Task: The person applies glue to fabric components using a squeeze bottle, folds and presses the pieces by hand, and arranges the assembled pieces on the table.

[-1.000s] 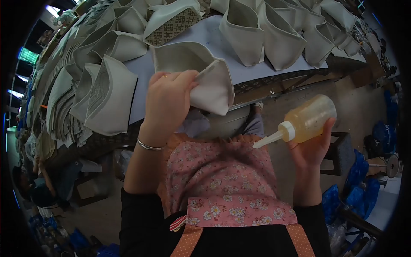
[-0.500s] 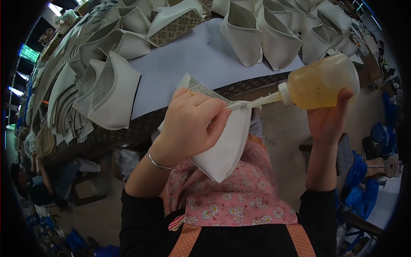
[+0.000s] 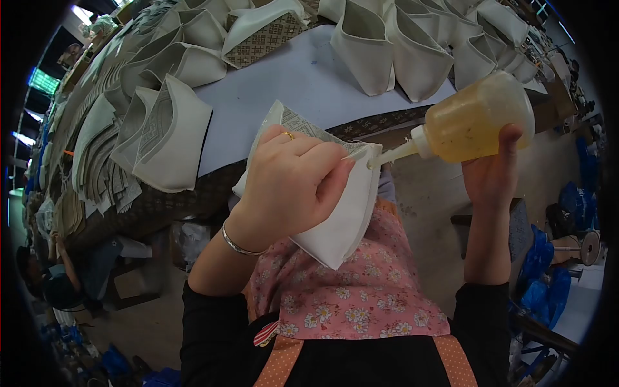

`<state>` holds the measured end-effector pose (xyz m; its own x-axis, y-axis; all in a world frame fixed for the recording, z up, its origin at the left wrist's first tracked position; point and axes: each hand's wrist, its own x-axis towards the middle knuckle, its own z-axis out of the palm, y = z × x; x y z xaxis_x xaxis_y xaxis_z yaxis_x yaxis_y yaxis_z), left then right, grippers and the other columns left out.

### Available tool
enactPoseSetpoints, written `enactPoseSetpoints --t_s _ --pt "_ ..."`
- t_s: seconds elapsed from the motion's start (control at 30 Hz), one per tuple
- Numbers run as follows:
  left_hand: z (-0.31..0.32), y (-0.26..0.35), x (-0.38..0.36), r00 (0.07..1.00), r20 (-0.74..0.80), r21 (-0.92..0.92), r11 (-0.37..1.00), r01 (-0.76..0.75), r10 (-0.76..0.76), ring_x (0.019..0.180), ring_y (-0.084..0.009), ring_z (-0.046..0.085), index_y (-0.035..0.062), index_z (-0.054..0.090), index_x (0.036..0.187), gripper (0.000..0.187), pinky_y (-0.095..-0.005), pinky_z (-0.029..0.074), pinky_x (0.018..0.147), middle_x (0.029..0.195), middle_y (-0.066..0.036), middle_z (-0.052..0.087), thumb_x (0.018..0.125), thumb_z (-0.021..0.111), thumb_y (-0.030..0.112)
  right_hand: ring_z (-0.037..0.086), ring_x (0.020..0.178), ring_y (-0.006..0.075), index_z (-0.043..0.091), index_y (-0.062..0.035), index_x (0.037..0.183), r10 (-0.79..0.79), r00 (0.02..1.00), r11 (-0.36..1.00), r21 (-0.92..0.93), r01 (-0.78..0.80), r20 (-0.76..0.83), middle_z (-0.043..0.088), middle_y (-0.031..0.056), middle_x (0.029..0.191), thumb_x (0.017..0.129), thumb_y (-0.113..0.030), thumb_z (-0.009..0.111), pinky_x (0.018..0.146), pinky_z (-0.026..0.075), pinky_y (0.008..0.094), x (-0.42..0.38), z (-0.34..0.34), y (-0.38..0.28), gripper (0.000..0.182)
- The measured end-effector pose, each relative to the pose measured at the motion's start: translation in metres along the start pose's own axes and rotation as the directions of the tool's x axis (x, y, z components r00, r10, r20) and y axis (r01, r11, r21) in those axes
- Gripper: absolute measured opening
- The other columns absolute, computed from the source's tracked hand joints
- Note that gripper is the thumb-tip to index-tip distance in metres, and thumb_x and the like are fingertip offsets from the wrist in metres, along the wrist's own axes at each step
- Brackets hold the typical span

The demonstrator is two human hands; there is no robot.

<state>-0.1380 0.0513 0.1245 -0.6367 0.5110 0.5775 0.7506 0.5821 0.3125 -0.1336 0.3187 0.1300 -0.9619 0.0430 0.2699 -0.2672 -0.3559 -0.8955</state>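
My left hand (image 3: 290,177) is closed on a white shoe upper (image 3: 335,226), holding it over my lap with its pointed end down. A patterned grey lining (image 3: 300,126) shows along its far side. My right hand (image 3: 493,171) grips a squeeze bottle of amber glue (image 3: 480,119) from below, thumb up its near side. The bottle lies tilted almost level, and its narrow nozzle (image 3: 393,155) has its tip at the upper's top right corner, close to my left fingertips. My left fingers are mostly hidden behind the back of the hand.
Several similar white uppers (image 3: 419,61) stand on the table (image 3: 277,80) ahead. Layered flat pieces (image 3: 97,151) lie at the left. A stool (image 3: 519,232) and blue plastic bags (image 3: 535,284) are on the right. Another person (image 3: 61,277) sits at the far left.
The nozzle tip has moved slightly down and left at the corner of the upper, and the bottle has shifted a little left. My left hand keeps its hold on the upper.
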Motion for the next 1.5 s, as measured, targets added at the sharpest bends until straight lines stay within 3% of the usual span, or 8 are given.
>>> enactPoseSetpoints --t_s 0.47,0.87,1.07,1.13,1.17,1.27,1.37,1.5 --pt "0.001 -0.002 0.008 0.976 -0.126 -0.260 0.956 0.137 -0.175 0.045 -0.0228 0.048 0.0024 0.057 0.069 0.007 -0.0323 0.034 0.047 0.055 -0.007 0.052 0.075 0.059 0.004 0.047 0.111 0.0202 0.032 -0.0002 0.129 0.055 0.993 0.997 -0.060 -0.048 0.108 0.046 0.0088 0.122 0.072 -0.046 0.068 0.093 0.039 0.0350 -0.038 -0.005 0.000 0.082" --pt "-0.007 -0.008 0.009 0.930 -0.127 -0.380 0.883 0.276 -0.346 0.047 -0.0144 0.049 -0.0016 0.059 0.075 0.013 -0.0264 0.039 0.047 0.057 -0.009 0.055 0.081 0.056 0.009 0.048 0.111 0.0348 0.025 -0.0043 0.132 0.105 0.952 0.959 -0.282 -0.020 0.289 0.044 0.0143 0.122 0.065 -0.053 0.070 0.089 0.041 0.0555 -0.062 -0.010 -0.001 0.094" --pt "-0.008 -0.026 0.004 0.891 -0.035 -0.441 0.806 0.394 -0.454 0.053 -0.0130 0.050 -0.0030 0.059 0.081 0.014 -0.0259 0.041 0.052 0.061 -0.010 0.057 0.083 0.054 0.010 0.048 0.110 0.0322 0.026 -0.0031 0.129 0.217 0.928 0.971 -0.161 -0.175 0.303 0.044 0.0135 0.115 0.067 -0.055 0.068 0.086 0.044 0.0523 -0.064 -0.032 0.001 0.091" --pt "-0.006 -0.033 0.001 0.898 0.029 -0.467 0.789 0.400 -0.439 0.056 -0.0135 0.051 -0.0029 0.059 0.084 0.014 -0.0262 0.041 0.053 0.063 -0.011 0.057 0.082 0.054 0.011 0.047 0.111 0.0320 0.029 -0.0020 0.125 0.245 0.955 0.894 0.342 -0.289 0.166 0.043 0.0139 0.114 0.075 -0.055 0.060 0.081 0.047 0.0475 -0.060 -0.044 -0.001 0.079" --pt "-0.007 -0.036 0.002 0.898 0.110 -0.492 0.761 0.422 -0.427 0.059 -0.0141 0.052 -0.0029 0.059 0.086 0.015 -0.0265 0.041 0.055 0.066 -0.011 0.058 0.082 0.054 0.011 0.047 0.111 0.0320 0.029 -0.0020 0.125 0.235 0.956 0.897 0.340 -0.283 0.175 0.043 0.0139 0.114 0.075 -0.055 0.060 0.081 0.047 0.0475 -0.055 -0.050 -0.004 0.079" --pt "-0.019 -0.051 0.022 0.912 0.188 -0.486 0.773 0.408 -0.364 0.062 -0.0169 0.054 -0.0030 0.059 0.089 0.017 -0.0282 0.043 0.059 0.071 -0.012 0.059 0.081 0.056 0.012 0.042 0.117 0.0265 0.039 -0.0046 0.123 0.219 0.923 0.532 0.755 -0.384 0.315 0.046 0.0153 0.121 0.084 -0.052 0.047 0.085 0.047 0.0436 -0.042 -0.086 -0.008 0.062" --pt "-0.040 -0.083 0.064 0.983 -0.033 -0.155 0.973 0.171 -0.178 0.068 -0.0100 0.051 -0.0016 0.059 0.097 0.022 -0.0250 0.042 0.063 0.074 -0.003 0.057 0.083 0.058 0.015 0.039 0.119 0.0240 0.047 -0.0079 0.118 0.143 0.972 0.519 0.822 -0.232 0.184 0.049 0.0117 0.119 0.085 -0.048 0.048 0.086 0.047 0.0409 -0.042 -0.114 -0.008 0.052" --pt "-0.066 -0.125 0.152 0.954 -0.193 0.058 0.968 0.242 -0.227 0.079 -0.0145 0.058 0.0044 0.062 0.101 0.026 -0.0275 0.045 0.071 0.087 -0.007 0.063 0.080 0.061 0.020 0.042 0.117 0.0227 0.051 -0.0093 0.114 0.141 0.985 0.561 0.812 -0.159 0.096 0.052 0.0089 0.116 0.086 -0.044 0.050 0.085 0.048 0.0389 -0.040 -0.149 -0.003 0.045"
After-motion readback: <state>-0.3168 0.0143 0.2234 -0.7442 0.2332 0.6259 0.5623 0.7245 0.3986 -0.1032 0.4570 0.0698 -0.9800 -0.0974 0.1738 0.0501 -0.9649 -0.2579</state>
